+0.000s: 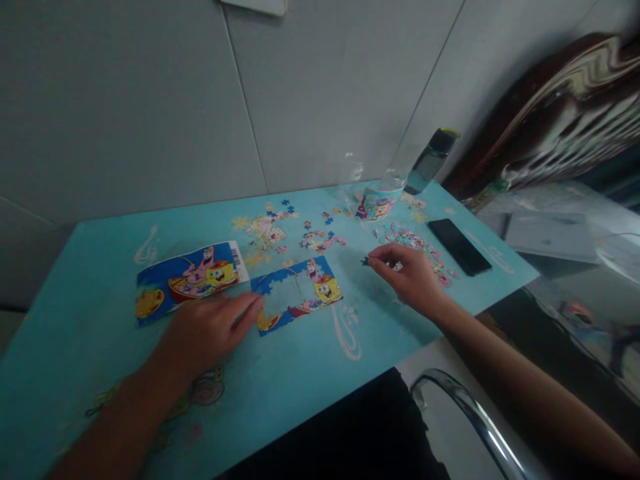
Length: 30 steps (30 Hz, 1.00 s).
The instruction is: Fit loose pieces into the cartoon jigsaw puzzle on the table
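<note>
A partly assembled cartoon jigsaw puzzle lies on the light blue table. My left hand rests flat on the table with fingers stretched, its fingertips touching the puzzle's left edge. My right hand hovers right of the puzzle, thumb and forefinger pinched on a small blue puzzle piece. A printed reference picture of the same cartoon lies left of the puzzle. Loose puzzle pieces are scattered behind it, and a denser pile sits just beyond my right hand.
A small printed cup and a clear bottle with a dark cap stand at the table's back right. A black phone lies near the right edge. A chrome chair bar curves below the table front. A grey wall backs the table.
</note>
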Each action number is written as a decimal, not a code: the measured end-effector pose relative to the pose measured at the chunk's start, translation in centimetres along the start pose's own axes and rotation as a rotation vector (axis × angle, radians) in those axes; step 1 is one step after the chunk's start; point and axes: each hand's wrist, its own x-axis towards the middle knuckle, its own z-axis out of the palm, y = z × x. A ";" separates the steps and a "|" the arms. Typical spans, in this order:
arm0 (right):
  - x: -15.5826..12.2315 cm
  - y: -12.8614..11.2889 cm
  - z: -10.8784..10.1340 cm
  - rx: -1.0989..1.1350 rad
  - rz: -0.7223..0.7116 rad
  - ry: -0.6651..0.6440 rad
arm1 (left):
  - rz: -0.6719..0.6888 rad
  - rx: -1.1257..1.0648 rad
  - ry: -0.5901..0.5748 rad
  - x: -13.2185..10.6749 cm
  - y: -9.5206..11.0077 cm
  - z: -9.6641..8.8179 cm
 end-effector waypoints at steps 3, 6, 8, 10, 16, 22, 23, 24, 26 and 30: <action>-0.2 0.1 0.2 -0.004 -0.011 -0.059 | 0.117 0.132 0.008 0.1 -0.1 -0.1; -0.2 0.3 0.3 -0.010 -0.019 -0.119 | 0.149 0.136 0.019 0.1 -0.1 -0.2; 0.2 0.6 0.6 -0.019 -0.031 -0.131 | 0.162 0.122 0.020 0.1 0.0 -0.2; 1.1 0.8 1.2 -0.037 -0.049 -0.124 | 0.172 0.114 0.032 0.0 0.1 0.0; 4.7 1.4 3.4 -0.094 -0.123 -0.070 | 0.162 0.097 0.056 -0.2 -0.1 0.6; 7.5 2.3 3.8 -0.193 -0.188 -0.055 | 0.161 0.070 0.118 -0.2 0.3 0.3; 7.7 2.6 3.8 -0.209 -0.169 -0.044 | 0.160 0.055 0.129 -0.2 0.5 0.1; 7.7 2.8 3.8 -0.221 -0.140 -0.031 | 0.151 0.042 0.144 -0.2 0.6 0.0; 7.6 3.4 3.8 -0.233 -0.066 -0.011 | 0.113 0.031 0.164 -0.5 0.8 -0.2; 7.0 4.4 3.5 -0.234 0.023 -0.019 | 0.030 0.036 0.097 -1.7 0.6 0.0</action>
